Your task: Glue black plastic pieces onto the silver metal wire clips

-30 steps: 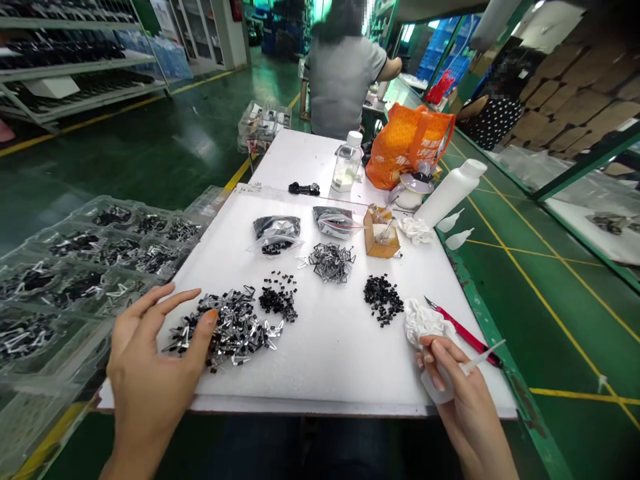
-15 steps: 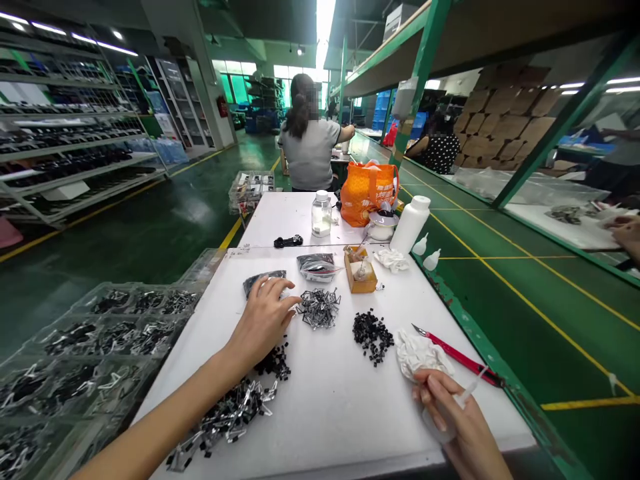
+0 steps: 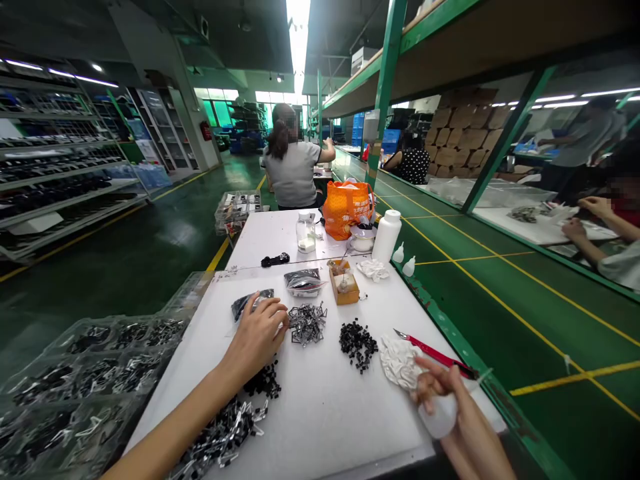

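Observation:
My left hand (image 3: 260, 330) reaches over the white table with bent fingers at the left edge of a pile of small silver metal clips (image 3: 309, 325). Its fingertips come together there, and whatever they pinch is hidden. In my right hand (image 3: 463, 413), at the lower right, is a small translucent squeeze bottle (image 3: 440, 417) with a thin nozzle pointing up to the right. Just beyond that hand lie a crumpled white cloth (image 3: 399, 361) and a red craft knife (image 3: 435, 352). Small black caps (image 3: 358, 344) form a heap between the hands.
Black-tipped clips (image 3: 225, 430) lie beside my left forearm. Further back are bags of black parts (image 3: 303, 283), a yellow box (image 3: 345, 288), a white bottle (image 3: 387, 237) and an orange bag (image 3: 347, 210). Divided trays (image 3: 100, 357) stand left. A co-worker (image 3: 290, 167) sits ahead.
My left hand's fingers have drawn closer together at the clip pile. My right hand has turned, showing more of the squeeze bottle's body. The whole view has shifted slightly.

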`<action>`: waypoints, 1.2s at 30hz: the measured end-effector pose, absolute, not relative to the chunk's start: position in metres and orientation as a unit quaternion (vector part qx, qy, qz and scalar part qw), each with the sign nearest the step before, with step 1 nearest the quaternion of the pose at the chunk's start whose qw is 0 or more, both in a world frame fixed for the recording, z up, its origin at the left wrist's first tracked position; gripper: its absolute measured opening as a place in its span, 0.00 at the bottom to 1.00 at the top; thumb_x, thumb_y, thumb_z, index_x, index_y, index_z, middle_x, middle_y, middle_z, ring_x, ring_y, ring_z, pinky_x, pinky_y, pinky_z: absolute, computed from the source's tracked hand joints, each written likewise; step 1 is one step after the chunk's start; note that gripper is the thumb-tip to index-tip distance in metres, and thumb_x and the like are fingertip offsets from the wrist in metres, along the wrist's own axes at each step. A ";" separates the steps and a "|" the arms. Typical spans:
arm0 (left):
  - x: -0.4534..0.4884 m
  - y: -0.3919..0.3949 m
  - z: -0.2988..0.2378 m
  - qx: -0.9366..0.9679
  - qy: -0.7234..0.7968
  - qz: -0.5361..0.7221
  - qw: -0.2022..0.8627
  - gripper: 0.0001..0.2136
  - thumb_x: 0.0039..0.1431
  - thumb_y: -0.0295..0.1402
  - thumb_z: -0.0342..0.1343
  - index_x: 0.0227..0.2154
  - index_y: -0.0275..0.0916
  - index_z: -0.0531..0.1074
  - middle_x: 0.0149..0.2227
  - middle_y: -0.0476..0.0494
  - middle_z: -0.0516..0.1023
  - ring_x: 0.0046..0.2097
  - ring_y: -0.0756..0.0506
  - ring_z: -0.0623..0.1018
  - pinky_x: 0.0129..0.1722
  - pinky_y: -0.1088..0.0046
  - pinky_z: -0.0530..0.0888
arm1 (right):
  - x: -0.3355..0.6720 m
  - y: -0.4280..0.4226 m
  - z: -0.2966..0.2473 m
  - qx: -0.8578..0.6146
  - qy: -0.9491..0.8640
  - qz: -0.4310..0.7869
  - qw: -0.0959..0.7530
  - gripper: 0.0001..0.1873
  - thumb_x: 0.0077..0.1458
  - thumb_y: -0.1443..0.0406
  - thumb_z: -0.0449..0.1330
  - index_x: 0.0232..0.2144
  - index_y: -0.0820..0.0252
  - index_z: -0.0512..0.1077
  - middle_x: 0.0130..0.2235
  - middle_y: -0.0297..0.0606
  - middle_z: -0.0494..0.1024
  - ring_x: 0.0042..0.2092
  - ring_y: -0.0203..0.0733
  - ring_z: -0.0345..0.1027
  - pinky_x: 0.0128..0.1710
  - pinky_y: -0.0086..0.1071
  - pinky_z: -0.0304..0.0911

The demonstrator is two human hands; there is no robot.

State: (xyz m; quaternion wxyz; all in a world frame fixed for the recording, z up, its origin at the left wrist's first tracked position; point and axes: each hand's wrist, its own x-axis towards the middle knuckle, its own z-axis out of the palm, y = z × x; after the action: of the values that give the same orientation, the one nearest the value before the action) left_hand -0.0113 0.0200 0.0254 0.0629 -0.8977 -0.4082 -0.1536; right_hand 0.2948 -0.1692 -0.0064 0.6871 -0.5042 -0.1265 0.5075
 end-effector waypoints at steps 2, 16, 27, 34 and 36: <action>-0.013 0.017 0.027 -0.892 -0.419 -0.162 0.044 0.17 0.70 0.39 0.61 0.57 0.40 0.73 0.58 0.38 0.77 0.53 0.39 0.81 0.52 0.53 0.80 | 0.306 -0.171 0.000 -0.475 -0.069 0.531 0.698 0.31 0.50 0.41 0.71 0.49 0.50 0.81 0.36 0.35 0.83 0.34 0.41 0.75 0.42 0.40 0.76; -0.011 0.019 0.025 -0.867 -0.440 -0.228 -0.054 0.15 0.69 0.40 0.61 0.54 0.39 0.75 0.54 0.39 0.79 0.50 0.40 0.82 0.50 0.54 0.80 | 0.337 -0.197 -0.028 -0.695 -0.362 0.350 0.514 0.39 0.58 0.34 0.55 0.47 0.61 0.81 0.25 0.34 0.73 0.25 0.40 0.66 0.26 0.34 0.63; -0.005 0.006 0.027 -0.826 -0.476 -0.266 -0.144 0.20 0.68 0.49 0.50 0.51 0.45 0.78 0.44 0.41 0.84 0.40 0.37 0.84 0.36 0.65 0.76 | 0.366 -0.178 -0.013 -0.751 -0.489 0.306 0.321 0.35 0.62 0.42 0.54 0.59 0.56 0.77 0.27 0.37 0.79 0.33 0.51 0.74 0.40 0.42 0.67; 0.007 0.002 0.043 -0.807 -0.503 -0.270 -0.151 0.19 0.69 0.51 0.53 0.50 0.46 0.81 0.50 0.41 0.80 0.35 0.42 0.81 0.40 0.66 0.74 | 0.367 -0.176 -0.001 -0.774 -0.516 0.285 0.232 0.30 0.66 0.45 0.50 0.60 0.49 0.75 0.39 0.43 0.84 0.46 0.59 0.77 0.52 0.50 0.63; 0.007 0.006 0.044 -0.802 -0.513 -0.267 -0.148 0.19 0.68 0.49 0.52 0.48 0.45 0.81 0.50 0.41 0.81 0.36 0.41 0.82 0.39 0.66 0.75 | 0.366 -0.177 0.003 -0.777 -0.515 0.285 0.222 0.32 0.67 0.45 0.49 0.64 0.50 0.71 0.39 0.43 0.83 0.46 0.59 0.77 0.53 0.51 0.63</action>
State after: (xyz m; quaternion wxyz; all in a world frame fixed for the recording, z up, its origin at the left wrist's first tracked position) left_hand 0.0071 0.0060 0.0436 -0.1478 -0.8022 -0.5134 -0.2665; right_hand 0.3659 -0.1773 0.0027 0.2221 -0.7771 -0.5153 0.2849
